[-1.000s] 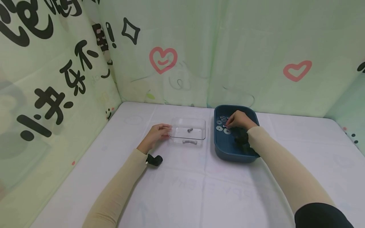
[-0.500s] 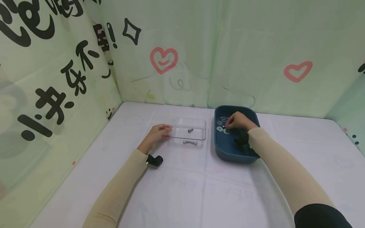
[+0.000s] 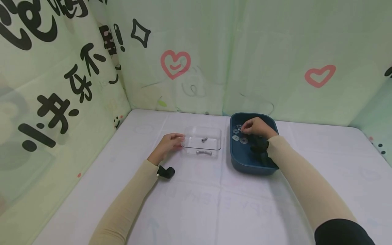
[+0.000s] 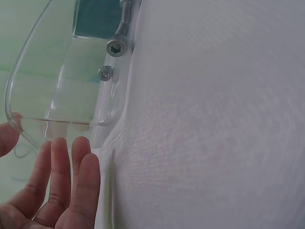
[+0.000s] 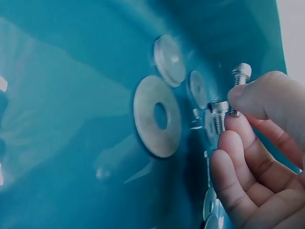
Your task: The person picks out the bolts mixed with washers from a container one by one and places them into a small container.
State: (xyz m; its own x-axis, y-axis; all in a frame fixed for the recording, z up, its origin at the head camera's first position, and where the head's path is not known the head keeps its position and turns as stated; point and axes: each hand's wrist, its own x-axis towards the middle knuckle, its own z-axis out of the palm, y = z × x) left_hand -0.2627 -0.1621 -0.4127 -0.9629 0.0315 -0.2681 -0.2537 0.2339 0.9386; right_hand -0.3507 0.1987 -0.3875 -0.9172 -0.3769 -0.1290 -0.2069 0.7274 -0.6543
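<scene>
In the blue tray (image 3: 251,169), my right hand (image 3: 258,127) pinches a silver socket-head bolt (image 5: 242,72) between thumb and index finger. A second socket-head bolt (image 5: 219,109) shows right at the fingertips in the right wrist view. Several flat washers (image 5: 147,121) lie on the tray's floor around them. My left hand (image 3: 166,144) is at the left end of a clear plastic box (image 3: 216,139), its fingers nearly straight against the end wall and the thumb by the rim. Inside the box lie a bolt (image 3: 204,140) and, nearer me, more bolts (image 3: 203,152) in a line.
Box and tray stand side by side on a white cloth-covered table (image 3: 190,204), with a narrow gap between them. Behind rises a pale green printed curtain (image 3: 266,51), and another curtain stands along the left. A black camera mount (image 3: 166,172) sits at the left wrist.
My right hand has shifted slightly toward the far side of the tray, uncovering more of a washer near the middle. The left hand and the clear box have stayed where they were.
</scene>
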